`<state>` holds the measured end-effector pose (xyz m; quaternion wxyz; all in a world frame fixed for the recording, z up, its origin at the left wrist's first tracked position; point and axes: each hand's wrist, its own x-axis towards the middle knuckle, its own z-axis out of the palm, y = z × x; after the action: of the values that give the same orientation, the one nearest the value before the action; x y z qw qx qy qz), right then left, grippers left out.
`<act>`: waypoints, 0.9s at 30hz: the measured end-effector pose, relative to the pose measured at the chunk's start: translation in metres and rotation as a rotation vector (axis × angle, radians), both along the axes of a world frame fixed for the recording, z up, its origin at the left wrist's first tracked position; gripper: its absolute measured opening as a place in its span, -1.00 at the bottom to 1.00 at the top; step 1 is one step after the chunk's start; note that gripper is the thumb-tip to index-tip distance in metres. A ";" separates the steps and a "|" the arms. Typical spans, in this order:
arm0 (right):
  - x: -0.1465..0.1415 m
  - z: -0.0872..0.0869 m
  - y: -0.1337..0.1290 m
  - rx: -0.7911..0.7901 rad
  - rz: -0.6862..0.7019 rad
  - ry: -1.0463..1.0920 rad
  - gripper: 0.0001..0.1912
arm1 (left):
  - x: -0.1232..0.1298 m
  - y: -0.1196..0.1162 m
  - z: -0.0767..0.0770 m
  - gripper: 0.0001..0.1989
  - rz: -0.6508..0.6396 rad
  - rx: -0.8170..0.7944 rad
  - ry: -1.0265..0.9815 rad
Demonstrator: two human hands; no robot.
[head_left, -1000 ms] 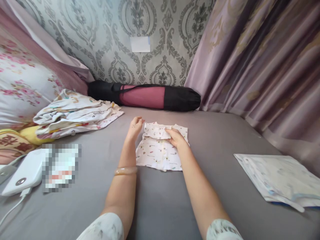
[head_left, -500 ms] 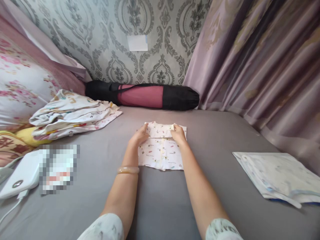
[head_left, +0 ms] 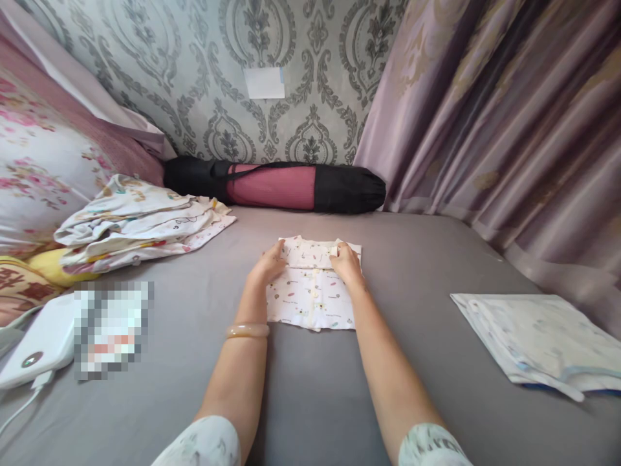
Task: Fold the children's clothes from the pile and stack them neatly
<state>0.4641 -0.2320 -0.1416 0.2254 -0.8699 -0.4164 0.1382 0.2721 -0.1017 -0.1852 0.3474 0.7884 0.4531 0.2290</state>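
Note:
A small white baby shirt with a tiny coloured print lies on the grey sheet in front of me, a button placket running down its middle. Its far part is folded over in a band toward me. My left hand grips the left end of that band, thumb on top. At the right end, my right hand pinches the band near the cream trim. Both hands are closed on the fabric, and some fingertips are hidden by it.
Folded clothes lie in a pile at left and a flat stack at right. A white power bank with a cable sits near left, beside a blurred-out item. A black and pink rolled bag lies along the wall.

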 end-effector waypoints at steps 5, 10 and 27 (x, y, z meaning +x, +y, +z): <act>-0.004 0.002 -0.001 -0.028 0.021 -0.059 -0.65 | -0.001 -0.004 0.006 -0.17 -0.053 -0.017 0.115; -0.012 0.003 -0.003 0.025 0.006 -0.180 -0.59 | 0.004 -0.013 0.020 -0.22 -0.027 0.011 0.195; -0.052 -0.015 0.003 -0.036 0.480 -0.265 -0.39 | 0.053 -0.043 0.019 -0.51 -0.136 0.132 0.314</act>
<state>0.4119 -0.2288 -0.1568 0.1143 -0.7608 -0.6339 0.0798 0.3252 -0.1450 -0.1659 0.2349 0.8642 0.4315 0.1083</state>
